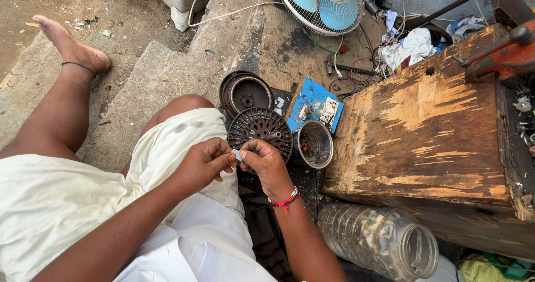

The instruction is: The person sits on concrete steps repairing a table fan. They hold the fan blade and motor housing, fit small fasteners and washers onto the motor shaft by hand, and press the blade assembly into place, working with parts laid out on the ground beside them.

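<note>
A person sits on a concrete floor (167, 70), seen from above, legs in pale cloth stretching toward nine o'clock. At three o'clock stands a big worn wooden box (423, 131) with a red vise (501, 53) on its far corner. At twelve o'clock lies a table fan (323, 3) with pale blue blades. At five o'clock a clear plastic jar (379, 240) lies on its side, mouth open. Near the centre a dark slotted motor cover (259, 129) rests on the floor, a second round cover (245, 92) just beyond it, a small metal bowl (315, 144) beside it at three o'clock, and a blue switch board (315, 103) behind the bowl.

The left hand (203, 162) and the right hand (266, 160) meet just above the slotted cover, both pinching a small pale strip (236, 154) between thumb and fingertips. What the strip is cannot be told.

The strip is tiny and held only at its ends; a slipped pinch would likely drop it into the cover's slots or onto the cluttered floor, where it would be hard to find.
</note>
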Demonstrator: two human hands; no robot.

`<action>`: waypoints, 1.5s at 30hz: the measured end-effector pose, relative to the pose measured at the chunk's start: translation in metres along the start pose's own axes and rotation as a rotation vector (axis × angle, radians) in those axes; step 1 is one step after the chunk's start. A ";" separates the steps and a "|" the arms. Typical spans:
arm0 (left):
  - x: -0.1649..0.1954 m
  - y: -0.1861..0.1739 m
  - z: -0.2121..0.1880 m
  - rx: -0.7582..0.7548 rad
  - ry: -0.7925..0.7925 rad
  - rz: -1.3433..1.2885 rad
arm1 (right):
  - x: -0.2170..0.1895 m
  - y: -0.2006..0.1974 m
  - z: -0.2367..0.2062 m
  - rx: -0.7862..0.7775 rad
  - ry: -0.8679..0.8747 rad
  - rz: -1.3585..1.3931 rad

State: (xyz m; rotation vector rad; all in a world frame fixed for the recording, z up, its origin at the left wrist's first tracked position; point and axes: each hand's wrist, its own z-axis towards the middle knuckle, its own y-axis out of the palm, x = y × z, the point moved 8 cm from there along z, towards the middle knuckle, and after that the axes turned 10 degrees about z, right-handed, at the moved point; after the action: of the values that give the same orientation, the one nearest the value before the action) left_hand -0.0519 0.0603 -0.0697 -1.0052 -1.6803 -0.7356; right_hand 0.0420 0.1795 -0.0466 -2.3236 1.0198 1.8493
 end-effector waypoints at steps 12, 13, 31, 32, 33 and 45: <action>0.021 -0.001 -0.010 0.083 0.088 0.063 | 0.010 -0.002 -0.005 0.008 -0.089 -0.003; 0.023 -0.001 -0.009 0.080 0.107 0.083 | 0.012 -0.003 -0.005 0.011 -0.069 0.003; -0.019 0.010 0.005 -0.049 -0.123 -0.016 | 0.050 -0.029 -0.008 0.132 0.082 0.105; -0.026 0.014 0.005 -0.055 -0.127 -0.019 | 0.055 -0.029 -0.008 0.159 0.071 0.166; -0.032 0.017 0.006 -0.058 -0.134 -0.025 | 0.060 -0.029 -0.009 0.183 0.064 0.227; -0.044 0.015 0.011 -0.115 -0.204 0.040 | 0.055 -0.039 -0.007 0.000 0.156 0.140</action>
State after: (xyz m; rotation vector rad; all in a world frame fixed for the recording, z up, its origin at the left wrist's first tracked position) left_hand -0.0367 0.0649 -0.1151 -1.2254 -1.8020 -0.7293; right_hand 0.0716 0.1811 -0.1072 -2.4893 1.2294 1.7329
